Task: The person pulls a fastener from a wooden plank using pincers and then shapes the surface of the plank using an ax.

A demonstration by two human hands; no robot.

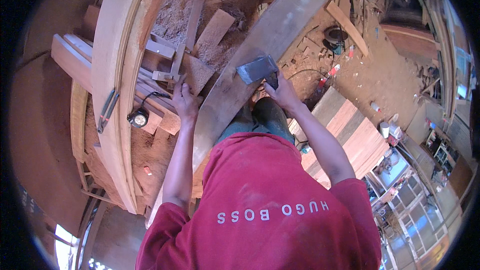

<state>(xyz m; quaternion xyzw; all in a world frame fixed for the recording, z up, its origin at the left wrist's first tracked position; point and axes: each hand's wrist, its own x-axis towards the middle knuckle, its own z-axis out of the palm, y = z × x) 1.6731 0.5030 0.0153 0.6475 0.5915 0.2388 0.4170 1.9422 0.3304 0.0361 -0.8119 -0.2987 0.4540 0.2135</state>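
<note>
My right hand (283, 91) is closed on the dark handle of a boxy, blue-grey hand tool (256, 69). The tool rests on a long, wide wooden plank (235, 87) that runs diagonally in front of me; its exact kind is unclear. On the plank's left side, my left hand (185, 101) has its fingers curled. Its fingertips are beside a small wooden piece with a crossbar (176, 62), and whatever is inside the fingers is hidden. A round black-and-white device with a cord (138, 118) lies left of that hand.
Tall curved timber (117, 45) stands at left, with pliers (108, 111) against it. Wood offcuts (215, 27) and sawdust lie beyond my left hand. At right are a stack of boards (345, 135), a cord, a loose curved piece (347, 27) and scraps on the ground.
</note>
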